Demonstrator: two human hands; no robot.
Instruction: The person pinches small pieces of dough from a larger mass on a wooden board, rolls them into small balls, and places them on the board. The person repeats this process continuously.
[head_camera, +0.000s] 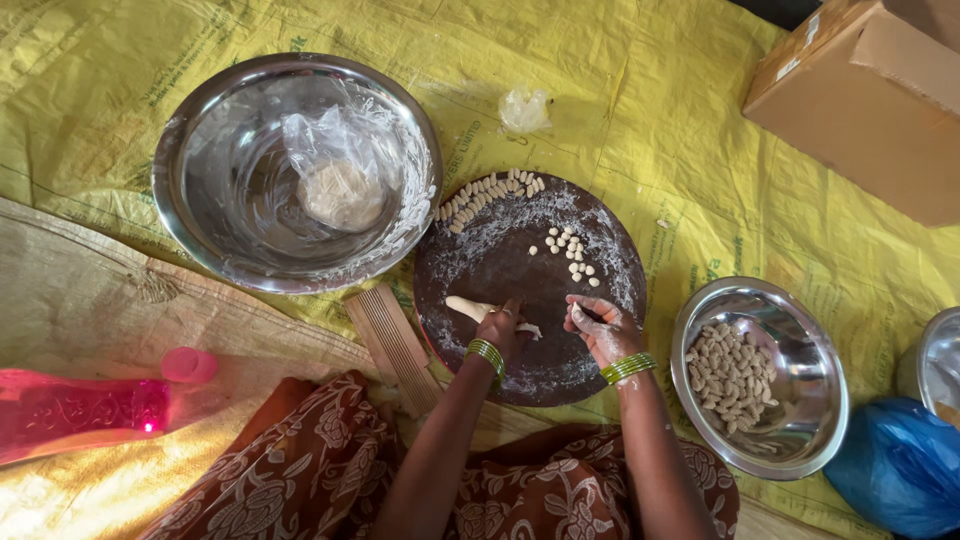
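Observation:
A round dark wooden board (500, 260), dusted with flour, lies in front of me. My left hand (500, 325) presses on a pale dough roll (465, 308) lying on the board. My right hand (598, 325), floury, pinches a small bit of dough just right of the roll. A cluster of small dough pieces (572, 255) sits near the board's middle. A row of shaped dough pieces (488, 194) lines the board's far left rim. Green bangles are on both wrists.
A large steel bowl (190, 190) at the left holds a dough lump in plastic wrap (338, 190). A smaller steel bowl (800, 340) at the right holds several shaped pieces. A ridged wooden tool (395, 345), a pink bottle (80, 410), a cardboard box (870, 100), a blue bag (900, 465).

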